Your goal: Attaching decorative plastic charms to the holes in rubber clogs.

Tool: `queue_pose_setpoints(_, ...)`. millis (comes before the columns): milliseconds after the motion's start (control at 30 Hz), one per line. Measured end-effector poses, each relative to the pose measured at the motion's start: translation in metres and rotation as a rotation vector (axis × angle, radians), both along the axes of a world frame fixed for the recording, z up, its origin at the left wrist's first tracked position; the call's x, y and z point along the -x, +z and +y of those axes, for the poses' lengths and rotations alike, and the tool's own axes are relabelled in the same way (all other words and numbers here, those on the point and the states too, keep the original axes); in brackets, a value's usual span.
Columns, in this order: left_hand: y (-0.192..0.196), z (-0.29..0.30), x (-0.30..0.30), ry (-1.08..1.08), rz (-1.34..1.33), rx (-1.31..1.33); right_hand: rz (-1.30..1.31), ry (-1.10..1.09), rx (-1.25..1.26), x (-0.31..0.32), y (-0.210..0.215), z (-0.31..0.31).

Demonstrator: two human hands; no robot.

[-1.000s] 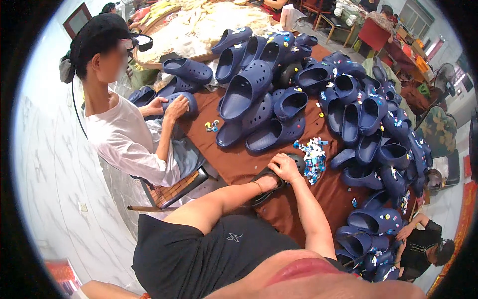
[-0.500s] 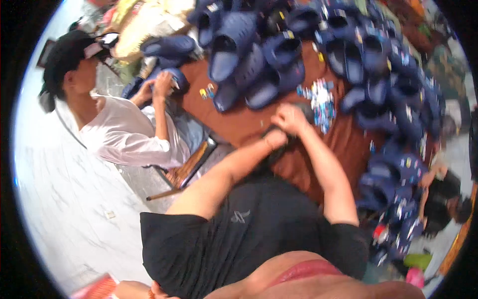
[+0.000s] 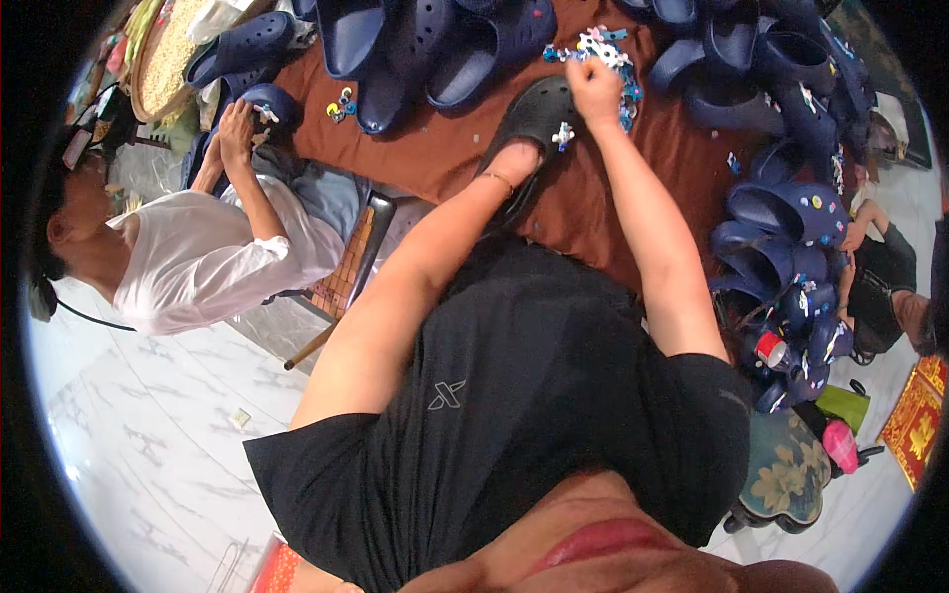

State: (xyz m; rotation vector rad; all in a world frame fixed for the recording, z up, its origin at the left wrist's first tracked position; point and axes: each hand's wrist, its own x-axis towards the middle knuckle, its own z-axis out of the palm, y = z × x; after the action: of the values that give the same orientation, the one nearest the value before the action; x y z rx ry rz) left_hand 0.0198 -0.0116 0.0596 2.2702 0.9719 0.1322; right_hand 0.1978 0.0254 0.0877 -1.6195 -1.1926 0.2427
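My left hand (image 3: 518, 158) is pushed into the opening of a black clog (image 3: 539, 111), holding it over the brown cloth; its fingers are hidden inside. A small white charm (image 3: 563, 135) sits on the clog's right side. Just right of the toe, my right hand (image 3: 595, 94) is closed, fingers curled in, at the near edge of a heap of white and blue charms (image 3: 605, 44). Whatever its fingers pinch is too small to make out.
Navy clogs (image 3: 479, 64) stand along the far side, and more decorated clogs (image 3: 776, 212) line the right. A few loose charms (image 3: 342, 105) lie left on the brown cloth (image 3: 405, 158). At left a seated person (image 3: 213, 247) handles a navy clog (image 3: 272, 104); another person (image 3: 880, 282) is at right.
My right hand has moved from the clog, beside my left hand, to the charm heap. The clog now shows plainly with a white charm on it. The whole view has shifted.
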Motion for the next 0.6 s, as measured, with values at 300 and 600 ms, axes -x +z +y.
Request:
queue_pose_setpoints(300, -0.037, 0.014, -0.001, 0.015, -0.011, -0.049, -0.477, -0.041, -0.095, -0.031, -0.007, -0.023)
queue_pose_setpoints(600, -0.057, 0.005, -0.005, 0.008, -0.117, -0.002, -0.297, 0.441, 0.058, 0.041, 0.032, -0.112)
